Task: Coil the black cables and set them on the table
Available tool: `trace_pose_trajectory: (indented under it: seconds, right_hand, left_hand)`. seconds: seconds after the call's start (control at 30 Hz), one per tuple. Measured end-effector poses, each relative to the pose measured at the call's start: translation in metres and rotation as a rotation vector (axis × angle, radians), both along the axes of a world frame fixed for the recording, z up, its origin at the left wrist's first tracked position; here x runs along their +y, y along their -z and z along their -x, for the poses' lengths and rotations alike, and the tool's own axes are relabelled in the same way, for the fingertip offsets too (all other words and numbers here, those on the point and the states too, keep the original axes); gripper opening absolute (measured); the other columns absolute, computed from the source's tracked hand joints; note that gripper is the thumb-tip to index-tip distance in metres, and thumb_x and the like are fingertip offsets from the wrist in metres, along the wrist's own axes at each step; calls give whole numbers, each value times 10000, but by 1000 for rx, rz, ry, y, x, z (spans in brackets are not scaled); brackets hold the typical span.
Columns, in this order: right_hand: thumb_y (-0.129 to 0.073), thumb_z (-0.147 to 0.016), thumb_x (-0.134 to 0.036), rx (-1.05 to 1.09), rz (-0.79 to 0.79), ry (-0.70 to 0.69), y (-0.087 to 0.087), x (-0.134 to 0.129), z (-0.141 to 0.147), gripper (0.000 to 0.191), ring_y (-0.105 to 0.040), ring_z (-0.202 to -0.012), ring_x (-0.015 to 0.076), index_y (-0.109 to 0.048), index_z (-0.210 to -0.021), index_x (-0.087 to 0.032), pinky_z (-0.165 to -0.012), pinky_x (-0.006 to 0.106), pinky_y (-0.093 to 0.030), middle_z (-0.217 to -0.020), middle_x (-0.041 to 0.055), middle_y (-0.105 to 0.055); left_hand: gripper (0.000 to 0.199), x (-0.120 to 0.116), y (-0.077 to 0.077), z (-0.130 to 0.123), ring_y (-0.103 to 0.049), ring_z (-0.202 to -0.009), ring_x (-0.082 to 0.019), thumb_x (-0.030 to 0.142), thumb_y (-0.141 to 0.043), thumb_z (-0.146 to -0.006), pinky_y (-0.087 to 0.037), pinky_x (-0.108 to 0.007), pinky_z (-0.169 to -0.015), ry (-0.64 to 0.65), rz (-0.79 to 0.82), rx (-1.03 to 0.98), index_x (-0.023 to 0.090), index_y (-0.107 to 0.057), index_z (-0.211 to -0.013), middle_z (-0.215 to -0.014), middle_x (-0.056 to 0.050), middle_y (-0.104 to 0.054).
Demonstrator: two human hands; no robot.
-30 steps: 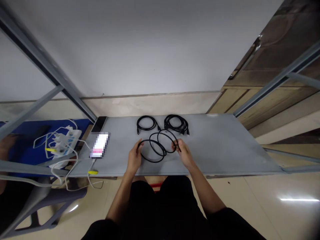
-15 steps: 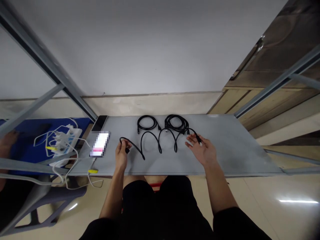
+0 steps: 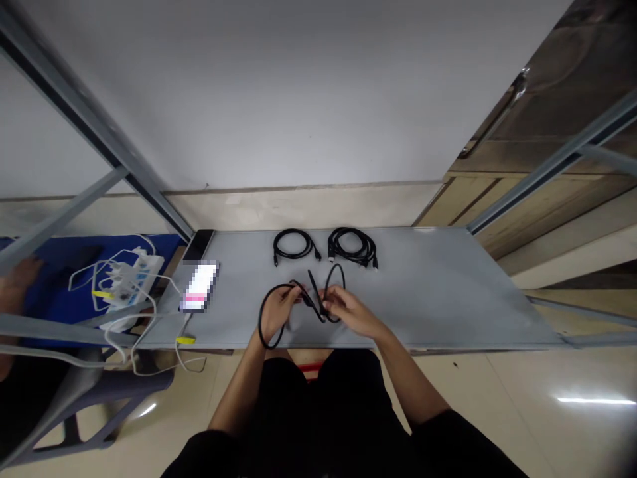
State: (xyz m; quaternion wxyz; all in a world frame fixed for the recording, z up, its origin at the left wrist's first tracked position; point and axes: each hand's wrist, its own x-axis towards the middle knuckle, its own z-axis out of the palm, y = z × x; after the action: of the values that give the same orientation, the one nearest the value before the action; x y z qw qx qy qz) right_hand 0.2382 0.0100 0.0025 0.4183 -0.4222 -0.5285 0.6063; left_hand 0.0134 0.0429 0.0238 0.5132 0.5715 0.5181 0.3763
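Note:
Between my two hands a black cable [image 3: 262, 320] hangs in loose loops above the near part of the grey table. My left hand [image 3: 279, 311] is closed on it, with one loop passing around the wrist side. My right hand [image 3: 348, 311] pinches the same cable a little to the right; its fingertips partly hide what they grip. Behind the hands lie a single coiled black cable [image 3: 275, 247] and, to its right, a thicker bundle of coiled black cables [image 3: 372, 249], both with plugs showing at their near side.
At the table's left end lie a phone with a lit, blurred screen [image 3: 199, 285] and a dark phone-like slab [image 3: 199, 244]. A white power strip [image 3: 144, 275] with plugs and white cords sits on a blue surface beyond. Another person's hand [image 3: 22, 275] is at far left. Metal posts frame the table [image 3: 448, 292].
My hands have come together from wide apart. The cable that was stretched out in waves between them is now gathered into loops. The two coils behind have stayed put.

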Motion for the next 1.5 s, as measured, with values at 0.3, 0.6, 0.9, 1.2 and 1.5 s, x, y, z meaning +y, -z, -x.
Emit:
trace_pose_trajectory:
  seconds: [0.3,0.6,0.9,1.2,1.5]
  right_hand:
    - [-726,-894,-234,-272,-378,-40,6,-1,32,293,-641,-1281,301,-742,-1187,-241,-1158,525,-491,-1330,133,-684]
    - [-718,-852,-217,-390,-366,-81,-12,3,33,36,-658,-869,216,-716,-887,-216,-859,367,-549,-942,56,-733]
    - [-705,-919,-539,-363,-278,420,4,19,-31,331,-488,-597,158,-539,-878,-254,-634,294,-441,-637,-61,-508]
    - [-640,-868,-270,-607,-403,249,41,27,-8,173,-678,-1105,318,-724,-1014,-232,-1059,533,-527,-1098,120,-758]
    - [-496,-1038,-628,-154,-125,237,30,26,13,647,-619,-709,188,-514,-1579,-275,-727,358,-585,-876,22,-649]
  left_hand:
    - [455,-2,-7,-5,-724,-1150,-307,572,-702,-897,-552,-471,-1104,205,-97,17,182,-824,-1097,-1239,-149,-785]
    - [543,-8,-20,-1,-630,-748,-161,542,-796,-851,-521,-272,-681,449,166,-50,148,-763,-1222,-930,-78,-769]
    - [445,12,-26,55,-745,-937,-246,438,-625,-932,-545,-327,-774,153,58,113,137,-754,-1234,-1057,-129,-827]
    - [486,6,-27,5,-729,-1158,-423,453,-521,-1031,-519,-504,-976,4,122,887,104,-624,-1354,-1200,-254,-775]
    - [211,5,-16,-4,-695,-770,-230,345,-386,-1078,-518,-344,-753,195,-117,429,216,-551,-1099,-835,-44,-714]
